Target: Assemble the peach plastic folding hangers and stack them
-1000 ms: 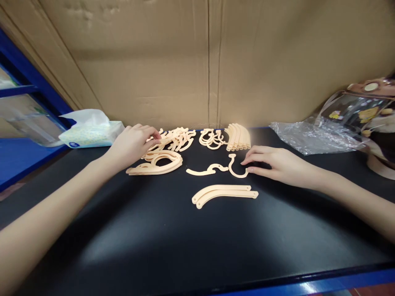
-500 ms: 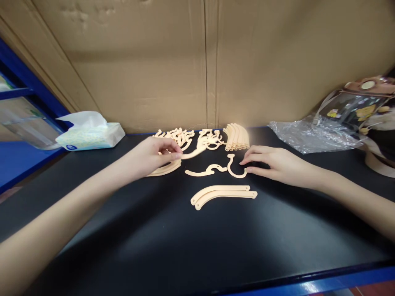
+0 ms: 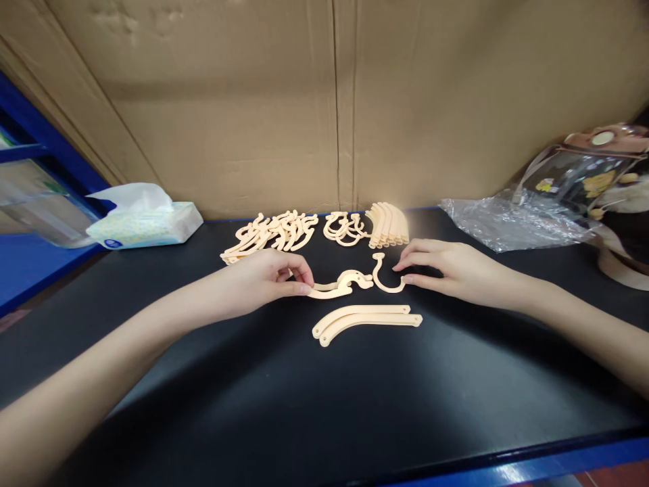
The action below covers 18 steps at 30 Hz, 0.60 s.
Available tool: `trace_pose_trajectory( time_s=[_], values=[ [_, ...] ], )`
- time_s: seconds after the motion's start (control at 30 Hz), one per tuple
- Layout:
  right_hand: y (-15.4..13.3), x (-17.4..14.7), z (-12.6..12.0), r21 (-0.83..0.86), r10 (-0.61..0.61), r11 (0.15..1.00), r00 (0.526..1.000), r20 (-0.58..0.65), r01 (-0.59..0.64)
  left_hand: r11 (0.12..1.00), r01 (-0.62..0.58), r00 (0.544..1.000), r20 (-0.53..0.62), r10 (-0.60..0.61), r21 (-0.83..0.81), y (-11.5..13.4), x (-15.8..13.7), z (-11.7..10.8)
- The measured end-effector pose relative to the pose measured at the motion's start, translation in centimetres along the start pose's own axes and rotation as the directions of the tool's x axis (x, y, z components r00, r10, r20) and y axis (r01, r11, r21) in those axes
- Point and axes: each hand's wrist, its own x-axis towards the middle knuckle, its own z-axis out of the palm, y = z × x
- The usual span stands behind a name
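My left hand (image 3: 284, 276) pinches the left end of a cream plastic curved hanger arm (image 3: 330, 293), notched near its right side. It lies over or right against a second arm of the same shape (image 3: 324, 286); I cannot tell which. To their right lies a cream hanger hook (image 3: 386, 289). My right hand (image 3: 430, 268) rests beside that hook, thumb at its right tip, with a gap between thumb and fingers. Nearer to me, two long bent cream strips (image 3: 368, 320) with holes at their ends lie side by side.
At the back are a heap of notched arms (image 3: 289, 228), several hooks (image 3: 345, 228) and a stack of bent strips (image 3: 388, 224). A tissue pack (image 3: 152, 220) stands left. Right are a clear plastic bag (image 3: 527, 220) and a transparent bottle (image 3: 572, 179). Cardboard (image 3: 243, 108) rises behind the black table (image 3: 314, 412).
My left hand has come nearer and slightly right, bringing the notched arm from near the back heaps down to the other one. My right hand and the hook have hardly moved.
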Motion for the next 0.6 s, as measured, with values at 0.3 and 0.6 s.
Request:
trace_pose_trajectory(
  time_s=[0.3, 0.6],
  values=[
    [0.0, 0.0, 0.0, -0.003, -0.002, 1.0, 1.0, -0.002, 0.002, 0.993, -0.019, 0.999, -0.03, 0.023, 0.118, -0.7, 0.2, 0.9],
    [0.1, 0.0, 0.1, -0.008, -0.008, 1.0, 1.0, -0.005, 0.008, 0.94, -0.236, 0.951, -0.138, 0.276, 0.248, 0.4, 0.5, 3.4]
  ],
)
